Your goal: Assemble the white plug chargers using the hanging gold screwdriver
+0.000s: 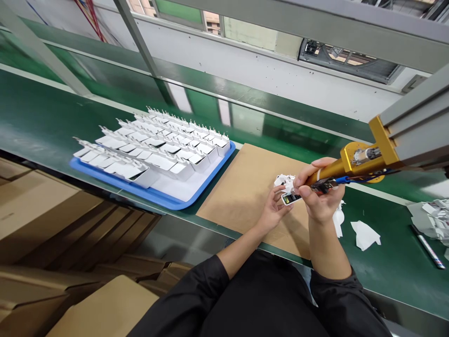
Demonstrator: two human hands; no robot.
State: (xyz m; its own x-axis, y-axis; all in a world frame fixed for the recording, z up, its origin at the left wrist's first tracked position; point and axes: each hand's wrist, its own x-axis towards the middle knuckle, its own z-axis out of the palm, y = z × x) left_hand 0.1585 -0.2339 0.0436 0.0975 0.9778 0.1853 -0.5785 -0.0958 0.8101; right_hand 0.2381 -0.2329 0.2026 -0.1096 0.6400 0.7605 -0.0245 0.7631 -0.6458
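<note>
My left hand [272, 209] holds a small white plastic housing [285, 200] over the brown cardboard sheet [238, 192]. Dark and yellow electronic parts show inside its open side, and white pieces rise at its far end. My right hand [321, 192] is wrapped around a gold cylindrical tool [328, 172], which looks like an electric screwdriver hung from a grey arm. The tool's lower end meets the housing, but fingers hide its tip. To the left, a blue tray [185, 204] carries rows of similar white housings [168, 161] with upright prongs.
White sheet scraps [365, 235] lie right of the cardboard on the green bench [396, 262]. Farther right are a marker pen [428, 248] and a clear bag of white parts [433, 217]. A grey beam [417, 117] slants in from the right. Cardboard boxes [45, 215] stand below at left.
</note>
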